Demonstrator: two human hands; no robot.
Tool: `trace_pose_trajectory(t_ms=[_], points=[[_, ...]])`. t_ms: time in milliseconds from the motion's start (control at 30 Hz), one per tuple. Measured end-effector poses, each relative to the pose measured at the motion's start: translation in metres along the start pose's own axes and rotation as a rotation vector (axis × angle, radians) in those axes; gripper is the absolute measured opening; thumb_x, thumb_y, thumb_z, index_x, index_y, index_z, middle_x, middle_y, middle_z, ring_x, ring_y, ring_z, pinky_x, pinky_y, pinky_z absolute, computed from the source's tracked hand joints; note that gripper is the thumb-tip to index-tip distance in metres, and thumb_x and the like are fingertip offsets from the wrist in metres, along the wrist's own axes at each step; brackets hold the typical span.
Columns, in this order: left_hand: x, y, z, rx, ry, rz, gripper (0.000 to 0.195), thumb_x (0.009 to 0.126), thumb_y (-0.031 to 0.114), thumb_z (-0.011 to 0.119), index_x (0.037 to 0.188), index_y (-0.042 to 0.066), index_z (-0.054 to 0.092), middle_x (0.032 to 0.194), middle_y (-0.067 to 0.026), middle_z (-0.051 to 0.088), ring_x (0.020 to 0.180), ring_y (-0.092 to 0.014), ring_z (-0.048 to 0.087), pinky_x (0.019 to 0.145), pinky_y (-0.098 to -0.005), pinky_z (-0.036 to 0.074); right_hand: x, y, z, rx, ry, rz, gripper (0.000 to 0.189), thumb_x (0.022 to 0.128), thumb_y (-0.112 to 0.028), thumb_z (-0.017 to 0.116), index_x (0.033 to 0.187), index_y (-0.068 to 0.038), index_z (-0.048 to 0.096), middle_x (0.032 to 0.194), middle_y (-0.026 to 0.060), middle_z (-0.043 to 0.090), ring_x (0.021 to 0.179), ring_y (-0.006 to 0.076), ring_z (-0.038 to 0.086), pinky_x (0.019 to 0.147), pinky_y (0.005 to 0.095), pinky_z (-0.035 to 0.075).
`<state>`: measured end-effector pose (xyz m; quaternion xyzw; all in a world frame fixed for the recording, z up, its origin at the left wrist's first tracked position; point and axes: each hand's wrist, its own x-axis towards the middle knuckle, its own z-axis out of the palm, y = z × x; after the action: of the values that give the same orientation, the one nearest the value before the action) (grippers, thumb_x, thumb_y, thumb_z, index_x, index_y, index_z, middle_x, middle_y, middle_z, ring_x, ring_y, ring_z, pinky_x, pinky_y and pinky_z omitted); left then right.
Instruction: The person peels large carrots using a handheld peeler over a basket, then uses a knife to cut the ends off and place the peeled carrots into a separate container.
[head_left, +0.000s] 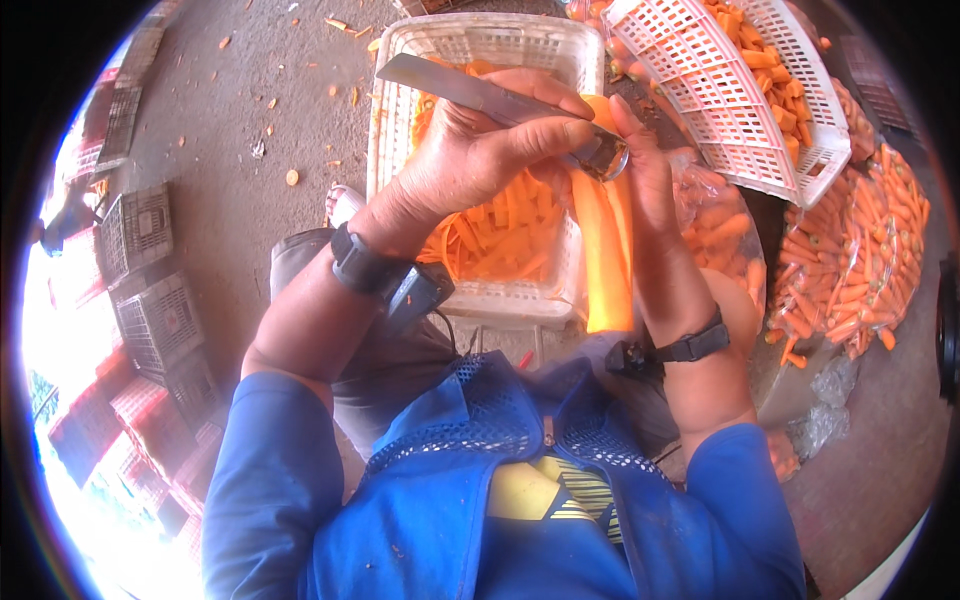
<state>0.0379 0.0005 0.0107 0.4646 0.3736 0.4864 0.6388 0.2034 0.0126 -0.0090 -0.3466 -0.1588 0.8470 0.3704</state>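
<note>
In my left hand (487, 142) is a flat metal tool (450, 81) with a looped, shiny end, which looks like a peeler. The thumb presses on it near that end. My right hand (645, 154) grips a long, smooth orange piece (604, 255), apparently a peeled carrot, and the tool's looped end lies across it. Whether this is one piece or two I cannot tell. Under both hands stands a white plastic crate (559, 306) with orange carrot strips (499, 232) inside. My left hand and forearm hide part of the contents.
At upper right a white perforated crate (697, 90) holds cut carrot chunks (780, 90). Clear bags of whole carrots (855, 255) lie on the right. Stacked crates (157, 319) line the left side. Scraps and a carrot slice (292, 177) are on the concrete floor (247, 112).
</note>
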Motion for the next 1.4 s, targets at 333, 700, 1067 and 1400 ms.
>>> trace_pose_trajectory(t_ms=[333,700,1067,1400], points=[[0.002,0.001,-0.025,0.207,0.086,0.051,0.015,0.091,0.017,0.067,0.099,0.004,0.068,0.076,-0.0004,0.065,0.059,-0.004,0.055,0.052,-0.0174,0.044,-0.011,0.008,-0.005,0.004,-0.126,0.052,0.053,0.098,-0.053,0.04,0.108,-0.004,0.059,0.078,0.0076,0.061,0.06,0.0169,0.058,0.055,0.0278,0.047],[0.027,-0.009,-0.069,0.407,0.308,0.235,0.016,0.09,0.015,0.067,0.095,0.0,0.068,0.073,-0.0037,0.066,0.057,-0.006,0.056,0.051,-0.0191,0.045,-0.01,0.001,-0.023,0.225,-0.246,0.116,0.055,0.096,-0.053,0.043,0.109,-0.002,0.059,0.086,0.0168,0.062,0.06,0.0238,0.058,0.051,0.0313,0.048],[0.01,-0.004,-0.021,0.096,0.069,0.071,0.022,0.09,0.017,0.069,0.108,0.005,0.066,0.087,-0.0017,0.068,0.067,-0.005,0.058,0.06,-0.0181,0.048,-0.007,0.001,-0.016,0.093,-0.252,0.05,0.062,0.098,-0.055,0.035,0.12,0.0,0.054,0.092,0.0165,0.06,0.057,0.0192,0.056,0.048,0.0261,0.045],[-0.001,0.01,-0.024,0.218,0.062,0.144,0.017,0.09,0.016,0.068,0.103,0.004,0.068,0.081,-0.0003,0.067,0.061,-0.004,0.057,0.055,-0.0181,0.047,-0.013,0.012,-0.015,0.279,-0.313,0.214,0.059,0.099,-0.053,0.036,0.126,-0.001,0.047,0.094,0.0169,0.053,0.059,0.0201,0.057,0.05,0.0274,0.05]])
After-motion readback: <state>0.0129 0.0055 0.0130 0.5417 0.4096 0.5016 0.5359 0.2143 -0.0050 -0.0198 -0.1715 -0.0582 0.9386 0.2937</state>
